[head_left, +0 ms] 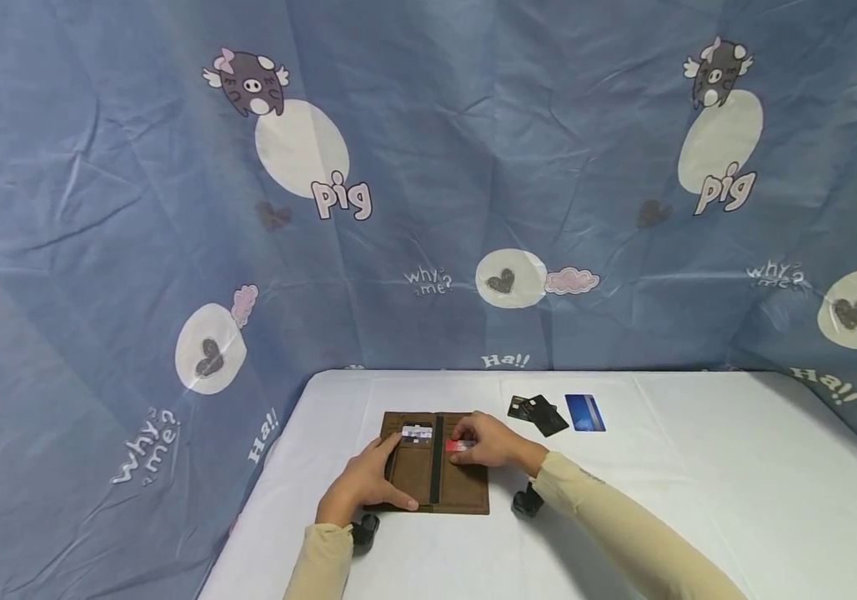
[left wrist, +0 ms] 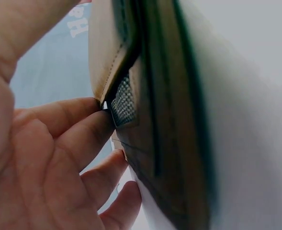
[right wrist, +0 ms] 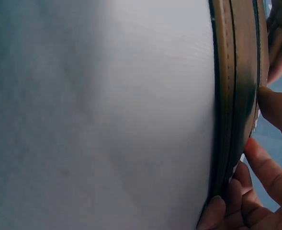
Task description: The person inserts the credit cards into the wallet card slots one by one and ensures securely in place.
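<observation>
An opened brown wallet [head_left: 466,493] lies on the white table, with a dark band down its middle. My left hand [head_left: 370,478] holds its left side, the thumb at the lower edge and the fingers along the left edge. In the left wrist view, the fingertips [left wrist: 102,115] touch the wallet's edge near a woven patch. A white-and-purple card [head_left: 417,432] sits in the left panel's upper slot. Over the right panel, my right hand [head_left: 496,442] pinches a red card [head_left: 458,445]; how deep the card sits in a slot is hidden.
Two overlapping black cards [head_left: 546,415] lie beyond the wallet to the right, with a blue card [head_left: 585,412] beside them. A blue patterned curtain [head_left: 428,208] hangs behind the white table [head_left: 699,483] and along its left side.
</observation>
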